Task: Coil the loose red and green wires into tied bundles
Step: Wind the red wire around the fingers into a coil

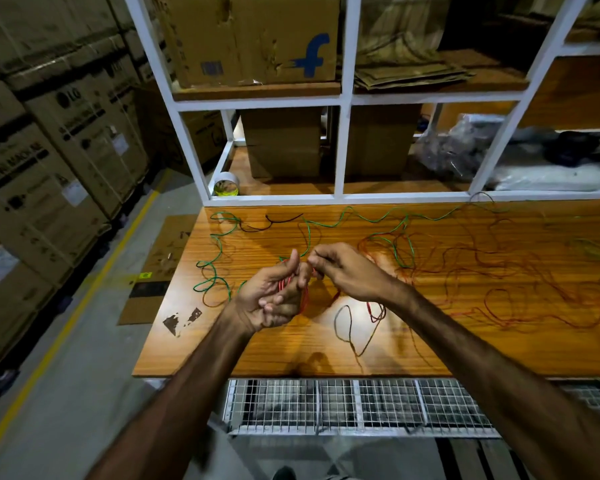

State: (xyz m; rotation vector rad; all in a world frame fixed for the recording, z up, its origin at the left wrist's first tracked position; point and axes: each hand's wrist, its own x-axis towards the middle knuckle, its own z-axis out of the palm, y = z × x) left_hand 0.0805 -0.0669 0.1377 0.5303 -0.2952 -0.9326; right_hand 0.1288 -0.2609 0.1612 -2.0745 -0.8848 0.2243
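Note:
Over the wooden table (pixel 222 348), my left hand (pixel 274 292) grips a small coil of red wire (pixel 303 296) wound round its fingers. My right hand (pixel 347 268) pinches the red strand just beside the coil, fingertips close to my left thumb. From there the red wire trails right into a loose tangle (pixel 499 278) spread over the tabletop. A loose green wire (pixel 219 251) snakes along the table's back and left parts. A short dark loop of wire (pixel 347 323) lies below my right wrist.
A black wire piece (pixel 281 218) lies near the back edge. A tape roll (pixel 226 184) sits on the white rack's lower shelf among cardboard boxes (pixel 284 143) and a plastic bag (pixel 465 147). Stacked cartons (pixel 49 150) line the left aisle. A wire-mesh shelf (pixel 361 407) runs below the table.

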